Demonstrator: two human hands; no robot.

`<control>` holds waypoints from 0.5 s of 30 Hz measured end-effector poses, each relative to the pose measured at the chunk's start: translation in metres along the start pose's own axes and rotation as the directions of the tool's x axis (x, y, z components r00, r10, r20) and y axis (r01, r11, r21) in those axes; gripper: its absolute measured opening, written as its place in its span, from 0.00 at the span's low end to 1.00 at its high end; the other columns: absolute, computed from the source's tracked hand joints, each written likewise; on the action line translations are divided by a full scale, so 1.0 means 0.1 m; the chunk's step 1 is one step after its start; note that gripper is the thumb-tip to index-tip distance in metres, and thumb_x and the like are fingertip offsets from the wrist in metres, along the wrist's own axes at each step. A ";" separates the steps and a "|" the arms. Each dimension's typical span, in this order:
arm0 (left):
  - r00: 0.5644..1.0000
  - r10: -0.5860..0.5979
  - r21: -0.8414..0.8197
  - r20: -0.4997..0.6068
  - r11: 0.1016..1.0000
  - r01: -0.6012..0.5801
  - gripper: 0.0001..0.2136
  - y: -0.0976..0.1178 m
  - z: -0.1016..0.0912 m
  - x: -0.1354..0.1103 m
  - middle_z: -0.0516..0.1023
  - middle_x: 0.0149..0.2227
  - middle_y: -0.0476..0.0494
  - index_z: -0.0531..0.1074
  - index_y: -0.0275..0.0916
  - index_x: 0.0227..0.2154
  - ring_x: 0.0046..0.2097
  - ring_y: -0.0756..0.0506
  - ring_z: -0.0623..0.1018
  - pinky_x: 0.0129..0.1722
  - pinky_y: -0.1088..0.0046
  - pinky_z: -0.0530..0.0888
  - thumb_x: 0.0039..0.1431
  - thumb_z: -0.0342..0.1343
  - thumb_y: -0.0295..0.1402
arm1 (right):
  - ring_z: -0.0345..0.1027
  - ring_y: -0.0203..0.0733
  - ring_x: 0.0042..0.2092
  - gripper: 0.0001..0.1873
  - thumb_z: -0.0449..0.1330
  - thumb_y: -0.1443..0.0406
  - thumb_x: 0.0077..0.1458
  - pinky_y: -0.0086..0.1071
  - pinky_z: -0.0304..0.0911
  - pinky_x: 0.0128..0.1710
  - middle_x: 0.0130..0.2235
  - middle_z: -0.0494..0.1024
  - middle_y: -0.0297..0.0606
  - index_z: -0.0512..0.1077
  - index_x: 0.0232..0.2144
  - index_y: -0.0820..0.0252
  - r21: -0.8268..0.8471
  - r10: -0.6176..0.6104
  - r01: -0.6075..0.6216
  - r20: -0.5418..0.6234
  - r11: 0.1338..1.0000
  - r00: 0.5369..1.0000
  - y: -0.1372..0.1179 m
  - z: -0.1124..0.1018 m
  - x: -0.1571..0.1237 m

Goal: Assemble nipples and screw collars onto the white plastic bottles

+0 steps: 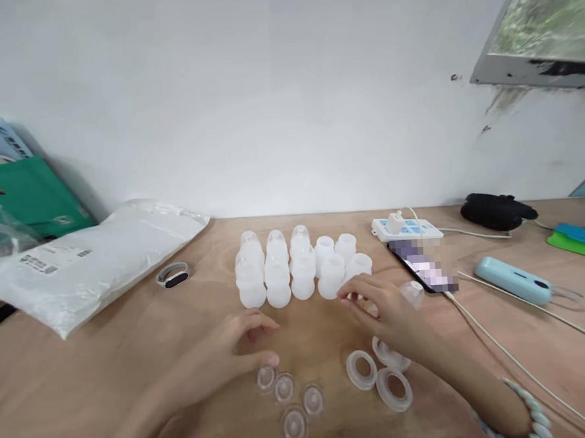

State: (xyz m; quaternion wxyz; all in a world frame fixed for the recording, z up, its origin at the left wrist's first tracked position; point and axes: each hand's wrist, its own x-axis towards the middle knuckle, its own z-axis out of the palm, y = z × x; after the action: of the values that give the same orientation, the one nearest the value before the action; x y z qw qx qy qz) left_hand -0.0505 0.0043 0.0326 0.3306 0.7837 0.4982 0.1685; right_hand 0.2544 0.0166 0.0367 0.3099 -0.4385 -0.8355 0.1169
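My left hand [243, 341] hovers over the table with thumb and fingers apart, holding nothing. Just below its thumb lie several clear silicone bottle nipples [284, 388]. My right hand [377, 303] is bent in a pinch beside the open white bottles [331, 276]; anything between its fingertips is too small to make out. A clear dome cap [413, 293] is partly seen behind that hand. Under the right forearm lie several translucent collar rings [395, 390], one partly covered. Left of the open bottles stand rows of white baby bottles [277, 286] with clear dome caps.
A white plastic mailer bag [96, 257] and a fitness band [173, 276] lie on the left. To the right are a power strip [407, 228], a phone [419, 264] with a cable, a light blue device [513, 280] and a black case [497, 211]. A wall closes the back.
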 end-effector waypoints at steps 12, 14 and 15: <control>0.972 0.061 -0.064 0.226 0.997 -0.048 0.04 0.07 0.02 0.12 0.76 0.33 0.50 0.78 0.41 0.32 0.33 0.47 0.73 0.33 0.74 0.68 0.54 0.60 0.32 | 0.72 0.42 0.32 0.09 0.55 0.70 0.60 0.33 0.65 0.29 0.34 0.79 0.37 0.74 0.34 0.54 -0.243 0.126 -0.098 0.102 0.965 0.987 0.14 -0.48 -0.12; 0.991 0.052 -0.077 0.120 0.996 -0.043 0.05 0.07 0.08 0.14 0.76 0.34 0.50 0.77 0.41 0.35 0.34 0.46 0.73 0.34 0.72 0.68 0.57 0.58 0.33 | 0.73 0.44 0.34 0.09 0.56 0.71 0.59 0.35 0.67 0.31 0.37 0.80 0.38 0.74 0.35 0.54 -0.286 0.127 -0.098 0.083 0.953 0.988 0.17 -0.51 -0.14; 0.996 0.054 -0.080 0.073 0.996 -0.048 0.05 0.07 0.11 0.15 0.76 0.35 0.49 0.77 0.41 0.35 0.34 0.46 0.73 0.35 0.72 0.69 0.59 0.57 0.33 | 0.74 0.44 0.35 0.09 0.56 0.72 0.59 0.36 0.68 0.32 0.39 0.80 0.38 0.74 0.35 0.54 -0.304 0.117 -0.087 0.082 0.949 0.990 0.19 -0.51 -0.15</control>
State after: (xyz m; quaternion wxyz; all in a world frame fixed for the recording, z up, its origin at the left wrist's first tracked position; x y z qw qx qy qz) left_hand -0.0319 0.0119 0.0283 0.3752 0.7885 0.4580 0.1665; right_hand 0.3052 0.0116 0.0611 0.1916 -0.5167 -0.8340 0.0263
